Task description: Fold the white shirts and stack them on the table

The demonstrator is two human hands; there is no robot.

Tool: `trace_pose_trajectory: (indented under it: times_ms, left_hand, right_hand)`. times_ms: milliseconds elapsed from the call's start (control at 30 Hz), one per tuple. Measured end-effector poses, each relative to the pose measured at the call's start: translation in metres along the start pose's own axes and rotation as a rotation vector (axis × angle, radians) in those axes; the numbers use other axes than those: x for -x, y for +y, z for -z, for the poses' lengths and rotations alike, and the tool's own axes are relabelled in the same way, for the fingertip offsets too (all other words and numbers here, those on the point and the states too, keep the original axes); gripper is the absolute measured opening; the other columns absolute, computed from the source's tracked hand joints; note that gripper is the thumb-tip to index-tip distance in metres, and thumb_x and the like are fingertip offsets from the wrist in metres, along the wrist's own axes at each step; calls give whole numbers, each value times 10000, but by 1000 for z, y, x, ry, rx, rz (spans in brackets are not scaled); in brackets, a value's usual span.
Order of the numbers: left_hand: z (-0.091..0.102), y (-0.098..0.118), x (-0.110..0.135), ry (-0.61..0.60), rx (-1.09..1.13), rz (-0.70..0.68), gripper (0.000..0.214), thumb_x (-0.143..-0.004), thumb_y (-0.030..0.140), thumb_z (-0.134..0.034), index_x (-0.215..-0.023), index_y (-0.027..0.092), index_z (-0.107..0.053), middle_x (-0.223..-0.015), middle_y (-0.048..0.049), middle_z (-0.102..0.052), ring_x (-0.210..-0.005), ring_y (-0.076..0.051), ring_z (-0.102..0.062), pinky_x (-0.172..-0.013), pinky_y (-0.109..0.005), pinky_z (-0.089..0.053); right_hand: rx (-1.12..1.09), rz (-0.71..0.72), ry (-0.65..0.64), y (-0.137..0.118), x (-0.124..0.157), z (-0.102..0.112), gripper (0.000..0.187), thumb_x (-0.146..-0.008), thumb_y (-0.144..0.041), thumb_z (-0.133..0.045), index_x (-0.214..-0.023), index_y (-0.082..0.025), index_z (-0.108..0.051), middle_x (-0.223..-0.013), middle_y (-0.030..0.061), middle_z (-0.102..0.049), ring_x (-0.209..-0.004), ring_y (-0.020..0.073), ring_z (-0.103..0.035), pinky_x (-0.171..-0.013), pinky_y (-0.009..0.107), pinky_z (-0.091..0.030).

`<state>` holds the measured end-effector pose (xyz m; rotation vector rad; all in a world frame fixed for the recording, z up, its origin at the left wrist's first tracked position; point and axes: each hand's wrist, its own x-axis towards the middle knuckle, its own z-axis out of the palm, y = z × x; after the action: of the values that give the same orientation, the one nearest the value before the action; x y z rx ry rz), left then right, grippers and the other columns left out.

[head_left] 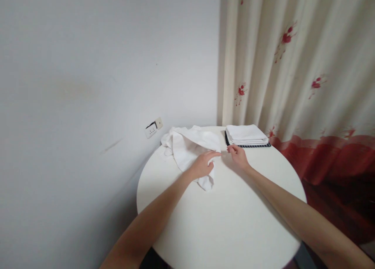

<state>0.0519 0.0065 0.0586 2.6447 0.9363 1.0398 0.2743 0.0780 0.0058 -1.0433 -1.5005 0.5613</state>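
Note:
A crumpled white cloth (189, 146) lies at the back left of a round white table (234, 222). My left hand (203, 164) rests on the cloth's near edge, fingers closed around a fold of it. My right hand (238, 155) is just right of the cloth, fingers curled in a pinch near the cloth's corner; whether it grips the fabric is unclear. Right behind my right hand sits a neat stack of folded white cloths (246, 134) on a dark mat (249, 145).
A white wall with a power socket (154, 128) stands left of the table. A cream curtain with red flowers (299, 73) hangs behind and to the right. The table's rim curves close to both.

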Motion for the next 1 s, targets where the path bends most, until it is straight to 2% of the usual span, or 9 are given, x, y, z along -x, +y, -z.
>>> trace_pose_trajectory:
  times_ms: [67, 167, 267, 400, 500, 600, 733, 867, 1000]
  left_hand:
    - [-3, 10, 1, -115, -5, -61, 657, -812, 18, -504, -1409, 288, -540, -1323, -38, -631, -1241, -205, -563, -1113, -397, -434]
    - [-9, 21, 3, -132, -66, -112, 609, -841, 97, -583, -1419, 279, -527, -1363, -73, -580, -1283, -229, -519, -1120, -408, -414]
    - [-18, 33, 3, -35, -116, -165, 466, -878, 152, -602, -1332, 257, -592, -1301, -92, -588, -1240, -240, -531, -1084, -411, -431]
    - [-23, 38, -2, 211, -141, -125, 336, -903, 116, -539, -1204, 227, -639, -1137, -91, -614, -1104, -233, -567, -997, -407, -474]
    - [-12, 21, -5, 359, -191, 4, 444, -826, 5, -502, -1184, 231, -634, -1135, -79, -599, -1119, -242, -547, -1007, -423, -461]
    - [10, -11, -1, 460, -331, 234, 618, -706, -70, -491, -1219, 248, -626, -1223, -92, -557, -1182, -283, -506, -1056, -480, -415]
    - [36, -56, 15, 446, -521, 543, 613, -736, 2, -582, -1290, 259, -625, -1394, -137, -452, -1282, -375, -417, -1060, -559, -387]
    - [46, -83, 27, 376, -529, 616, 517, -781, 95, -657, -1274, 253, -657, -1392, -146, -449, -1288, -377, -424, -1061, -543, -404]
    - [45, -90, 26, 450, -436, 645, 509, -801, 129, -663, -1301, 218, -656, -1271, -138, -480, -1176, -311, -541, -1060, -469, -437]
  right_hand:
    - [-6, -2, 49, 4, -4, 5, 322, -845, -407, -498, -928, -179, -710, -908, 87, -730, -822, 238, -650, -807, 394, -505]
    - [-47, 52, 57, 0, -4, 8, 345, -870, -449, -528, -1013, -183, -696, -1026, 110, -720, -895, 250, -650, -812, 405, -517]
    - [-93, 178, -21, -12, 2, 7, 352, -907, -476, -554, -1083, -201, -686, -1094, 104, -697, -968, 242, -642, -847, 397, -519]
    - [-109, 321, -149, -25, 10, 4, 322, -960, -464, -539, -1126, -229, -685, -1112, 86, -681, -1039, 232, -623, -904, 389, -499]
    - [-100, 370, -189, -28, 13, 3, 333, -984, -475, -509, -1118, -231, -692, -1130, 90, -684, -1080, 241, -612, -964, 411, -471]
    - [-89, 380, -215, -29, 12, 5, 380, -989, -513, -481, -1089, -228, -710, -1116, 96, -697, -1091, 250, -614, -1007, 428, -450]
    - [-87, 284, -275, -32, 14, 7, 481, -988, -575, -425, -997, -221, -752, -1060, 109, -732, -1048, 266, -642, -976, 427, -470]
    - [-60, 171, -414, -34, 19, 8, 567, -955, -642, -430, -906, -195, -775, -917, 110, -752, -896, 269, -661, -847, 408, -508]
    - [-51, 76, -558, -32, 22, 8, 646, -894, -723, -471, -741, -160, -749, -631, 43, -660, -662, 207, -594, -645, 334, -499]
